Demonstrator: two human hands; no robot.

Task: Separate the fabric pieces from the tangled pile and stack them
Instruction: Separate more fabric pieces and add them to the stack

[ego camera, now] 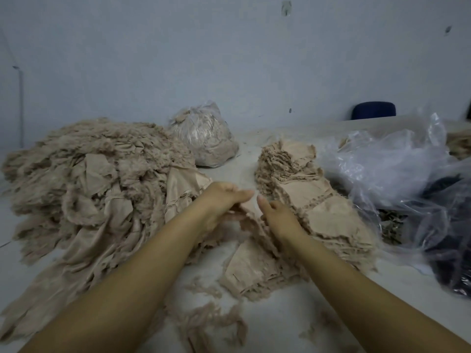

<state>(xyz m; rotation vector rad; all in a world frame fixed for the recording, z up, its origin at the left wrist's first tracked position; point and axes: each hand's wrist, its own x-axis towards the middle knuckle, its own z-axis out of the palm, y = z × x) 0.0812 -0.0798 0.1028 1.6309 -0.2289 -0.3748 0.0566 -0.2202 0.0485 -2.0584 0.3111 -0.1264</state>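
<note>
A big tangled pile (86, 179) of beige frayed fabric covers the left half of the table. Right of centre lie stacks of flat beige pieces (305, 192), running from the back toward me, with a lower stack (252, 271) nearer. Between pile and stacks both hands meet over one beige fabric piece (248, 212). My left hand (224, 200) holds its left side, fingers pointing right. My right hand (277, 216) pinches its right edge, thumb up. Part of the piece is hidden under the hands.
A tied clear bag (206, 138) full of beige scraps stands at the back centre. Crumpled clear plastic bags (397, 169), some holding dark fabric (451, 266), crowd the right side. Loose frayed threads (209, 319) litter the white table (293, 314) in front. A blue chair back (373, 110) shows behind.
</note>
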